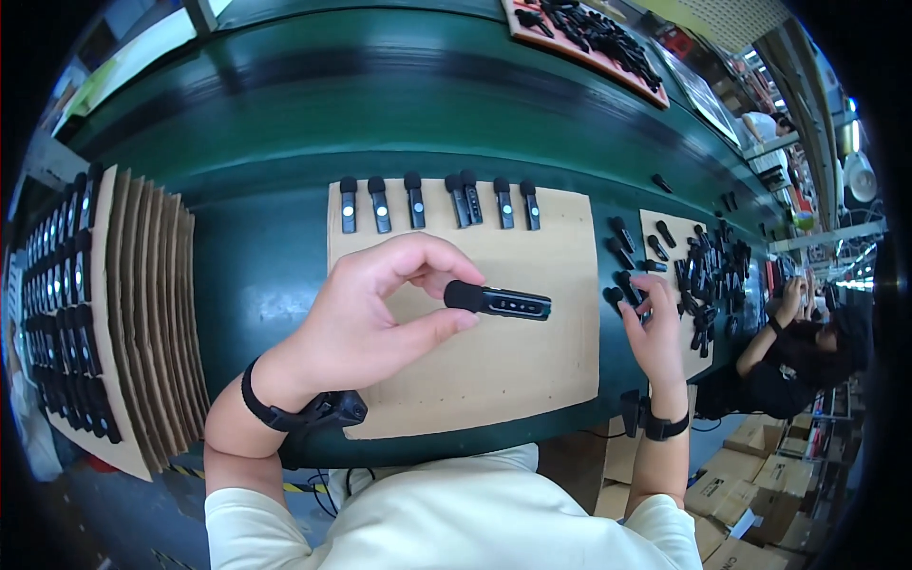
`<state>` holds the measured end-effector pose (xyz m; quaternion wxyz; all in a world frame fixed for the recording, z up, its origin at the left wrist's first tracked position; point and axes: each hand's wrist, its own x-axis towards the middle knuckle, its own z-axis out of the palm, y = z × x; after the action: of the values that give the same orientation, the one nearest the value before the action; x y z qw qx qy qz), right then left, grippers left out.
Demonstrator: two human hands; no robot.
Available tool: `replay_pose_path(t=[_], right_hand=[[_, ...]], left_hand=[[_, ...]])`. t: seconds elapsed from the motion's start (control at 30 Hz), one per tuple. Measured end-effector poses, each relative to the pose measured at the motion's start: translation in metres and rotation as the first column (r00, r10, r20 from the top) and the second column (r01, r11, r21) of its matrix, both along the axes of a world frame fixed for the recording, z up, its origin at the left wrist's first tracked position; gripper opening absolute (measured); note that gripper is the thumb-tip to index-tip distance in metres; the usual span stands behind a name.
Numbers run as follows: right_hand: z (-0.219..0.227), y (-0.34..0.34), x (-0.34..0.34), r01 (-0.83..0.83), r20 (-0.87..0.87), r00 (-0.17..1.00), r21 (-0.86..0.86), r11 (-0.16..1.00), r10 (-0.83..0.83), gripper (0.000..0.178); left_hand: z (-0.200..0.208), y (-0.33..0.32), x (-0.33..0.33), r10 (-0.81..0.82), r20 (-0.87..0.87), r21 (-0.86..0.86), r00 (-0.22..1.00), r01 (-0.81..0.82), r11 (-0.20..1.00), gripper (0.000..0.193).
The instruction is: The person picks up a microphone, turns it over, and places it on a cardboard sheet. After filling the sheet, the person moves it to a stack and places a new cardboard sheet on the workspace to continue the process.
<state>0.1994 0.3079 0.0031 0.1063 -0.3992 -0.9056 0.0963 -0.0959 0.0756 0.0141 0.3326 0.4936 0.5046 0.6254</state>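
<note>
My left hand [370, 309] pinches a small black wireless microphone [514, 303] by its round foam head. Its body points right, showing a row of small marks, above a cardboard sheet [475, 351]. Along the sheet's far edge lie several similar microphones [415, 201], heads away from me, most with a pale round dot. Two of them are close together. On the right, my right hand [657, 332] has its thumb and fingers apart, close over a microphone [615, 295] whose body is partly hidden by the hand. More microphones [619, 249] lie just beyond it.
A stack of cardboard layers [157, 285] with rows of microphones stands at the left. A loose pile of microphones [703, 275] covers another sheet at the right. An orange-rimmed tray [594, 59] of black parts lies far back. A co-worker [807, 351] is at the right, near cardboard boxes [760, 475].
</note>
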Motion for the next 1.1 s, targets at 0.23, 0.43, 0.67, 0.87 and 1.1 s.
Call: replay_pose_path(t=[0.23, 0.43, 0.67, 0.87, 1.1], right_hand=[[0.051, -0.080, -0.075, -0.533, -0.552, 0.776, -0.315, 0.785, 0.306, 0.042], [0.042, -0.102, -0.104, -0.638, -0.705, 0.633, -0.241, 0.731, 0.319, 0.034], [0.033, -0.112, -0.108, -0.601, -0.787, 0.605, -0.352, 0.718, 0.121, 0.030], [0.033, -0.114, -0.112, -0.623, -0.786, 0.561, -0.193, 0.758, 0.261, 0.030], [0.032, -0.113, -0.112, -0.637, -0.782, 0.547, -0.158, 0.754, 0.298, 0.030]], left_hand=[[0.010, -0.008, 0.001, -0.013, 0.000, -0.021, 1.000, 0.013, 1.000, 0.034], [0.009, -0.010, 0.002, -0.032, -0.011, -0.003, 0.999, 0.032, 0.999, 0.035], [0.012, -0.008, 0.004, 0.083, -0.167, 0.090, 0.982, -0.068, 0.994, 0.034], [0.012, -0.007, 0.005, 0.098, -0.282, 0.121, 0.954, -0.066, 0.990, 0.034], [0.010, -0.005, 0.002, 0.103, -0.363, 0.185, 0.926, -0.037, 0.982, 0.032]])
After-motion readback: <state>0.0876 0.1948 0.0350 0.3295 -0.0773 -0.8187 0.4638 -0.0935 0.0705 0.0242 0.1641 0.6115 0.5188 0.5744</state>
